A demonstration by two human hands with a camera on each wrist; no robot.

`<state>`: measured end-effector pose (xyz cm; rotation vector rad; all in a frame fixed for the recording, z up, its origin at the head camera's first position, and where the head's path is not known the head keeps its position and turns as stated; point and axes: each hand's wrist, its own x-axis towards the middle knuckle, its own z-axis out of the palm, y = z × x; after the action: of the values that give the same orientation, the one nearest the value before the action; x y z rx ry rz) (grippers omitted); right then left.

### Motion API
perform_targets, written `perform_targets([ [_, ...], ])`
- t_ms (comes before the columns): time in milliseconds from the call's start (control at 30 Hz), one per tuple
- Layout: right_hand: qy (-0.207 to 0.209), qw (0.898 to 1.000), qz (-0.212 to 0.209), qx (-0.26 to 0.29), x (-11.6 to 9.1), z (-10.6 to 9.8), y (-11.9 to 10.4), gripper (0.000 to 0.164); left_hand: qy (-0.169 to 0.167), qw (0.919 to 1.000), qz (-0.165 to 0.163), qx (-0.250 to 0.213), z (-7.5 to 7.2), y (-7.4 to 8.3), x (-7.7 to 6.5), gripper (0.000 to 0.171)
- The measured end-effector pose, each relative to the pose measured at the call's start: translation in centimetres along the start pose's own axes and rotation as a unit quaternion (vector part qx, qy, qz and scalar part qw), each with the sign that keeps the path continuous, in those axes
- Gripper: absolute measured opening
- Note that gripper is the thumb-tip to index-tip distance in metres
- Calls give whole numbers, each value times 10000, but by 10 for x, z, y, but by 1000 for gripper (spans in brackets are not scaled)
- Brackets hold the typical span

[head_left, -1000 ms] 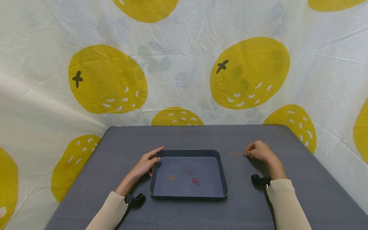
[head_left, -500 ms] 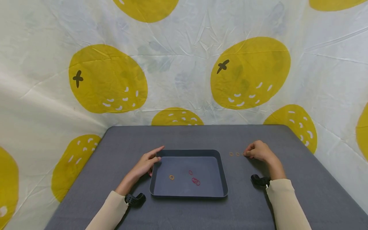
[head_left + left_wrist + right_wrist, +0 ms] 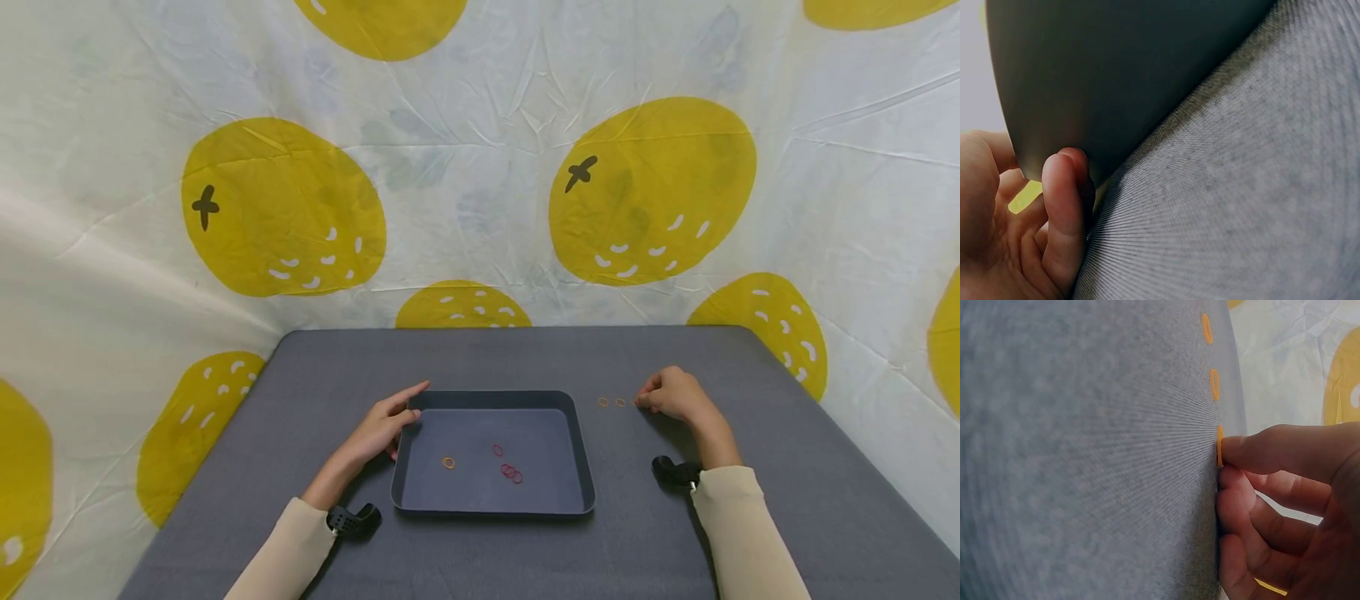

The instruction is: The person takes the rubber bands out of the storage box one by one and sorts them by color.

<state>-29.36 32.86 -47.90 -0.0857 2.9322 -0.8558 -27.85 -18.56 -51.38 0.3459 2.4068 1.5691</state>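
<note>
My left hand (image 3: 381, 427) grips the left wall of a dark grey rectangular tray (image 3: 543, 446), close to its far corner. Its thumb reaches over the rim, and curled fingers (image 3: 1063, 200) lie against the outer side. To the right of the tray, my right hand (image 3: 677, 394) is down at the table with thumb and fingertips together on an orange rubber band (image 3: 1220, 447). That band touches the cloth and is partly covered by the thumb. Two more orange bands, a nearer one (image 3: 1214, 384) and a farther one (image 3: 1207, 329), lie in a row with it.
Inside the tray are an orange rubber band (image 3: 448, 457) and several red rubber bands (image 3: 507, 471). A grey cloth covers the table (image 3: 480, 554). Behind it hangs a white curtain (image 3: 465, 167) with yellow fruit shapes. Each wrist wears a black device (image 3: 354, 521).
</note>
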Motion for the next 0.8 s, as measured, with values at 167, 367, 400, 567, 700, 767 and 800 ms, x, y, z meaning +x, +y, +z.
perform_targets([
  [167, 43, 10000, 7, -33, 0, -1, -2, 16, 16, 10000, -6, -37, 0, 0, 0, 55],
  [367, -57, 9999, -30, 91, -3, -3, -2, 18, -8, 10000, -28, -1, 0, -2, 0, 55],
  [400, -77, 9999, -19, 123, -3, -3, -2, 19, -17, 10000, -23, 3, 0, -3, 0, 55],
  [567, -10, 9999, -72, 145, -5, -7, 0, 19, -47, 10000, 29, -17, -1, -4, 1, 54],
  [700, 77, 9994, -290, 161, -5, -13, -5, 20, -49, 10000, 86, -11, -2, -2, 1, 55],
  [767, 62, 9991, -362, 214, -4, -16, -10, 21, -32, 10000, 75, -9, -2, -2, 1, 55],
  [800, 41, 9989, -409, 245, -4, -17, -13, 22, -19, 10000, 69, -15, -2, -2, 1, 55],
])
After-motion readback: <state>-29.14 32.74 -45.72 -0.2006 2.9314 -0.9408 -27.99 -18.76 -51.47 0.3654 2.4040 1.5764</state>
